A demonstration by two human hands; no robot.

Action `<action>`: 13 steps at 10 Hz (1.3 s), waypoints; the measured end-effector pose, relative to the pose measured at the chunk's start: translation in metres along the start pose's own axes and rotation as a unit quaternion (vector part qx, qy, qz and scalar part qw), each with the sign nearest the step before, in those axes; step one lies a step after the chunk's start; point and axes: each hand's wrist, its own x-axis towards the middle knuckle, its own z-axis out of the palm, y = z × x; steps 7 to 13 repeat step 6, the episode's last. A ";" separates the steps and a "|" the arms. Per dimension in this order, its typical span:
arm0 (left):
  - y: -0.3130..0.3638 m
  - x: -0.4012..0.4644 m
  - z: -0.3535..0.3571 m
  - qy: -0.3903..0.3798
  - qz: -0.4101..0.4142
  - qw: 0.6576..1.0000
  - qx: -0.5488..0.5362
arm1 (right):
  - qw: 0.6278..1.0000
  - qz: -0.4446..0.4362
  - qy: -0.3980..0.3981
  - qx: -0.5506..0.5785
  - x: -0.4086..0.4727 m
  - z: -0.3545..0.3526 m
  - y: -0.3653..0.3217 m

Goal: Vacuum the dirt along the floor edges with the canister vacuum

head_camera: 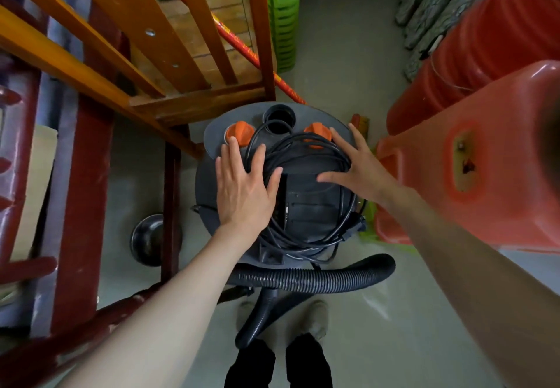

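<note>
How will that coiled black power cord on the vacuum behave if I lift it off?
Probably floppy: the power cord lies in loose, uneven loops on the vacuum. Loops will likely sag and unravel unless gathered. One strand rounds an orange knob, so it may snag.

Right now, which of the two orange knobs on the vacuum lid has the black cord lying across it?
The orange knob by the right hand, at: loops of the cord cross it. The other knob, beside the left hand, is uncovered.
</note>
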 end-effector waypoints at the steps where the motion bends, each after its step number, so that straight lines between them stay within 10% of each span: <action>1: 0.000 -0.004 0.000 0.001 0.000 1.000 -0.005 | 1.000 0.004 0.000 -0.003 -0.003 0.002 0.002; 5: -0.007 0.002 -0.006 -0.075 0.035 0.996 0.037 | 0.989 -0.021 0.071 -0.128 -0.035 0.023 -0.043; 13: -0.009 0.002 -0.007 -0.097 0.039 0.994 0.027 | 0.991 0.019 0.131 -0.036 -0.046 0.003 -0.060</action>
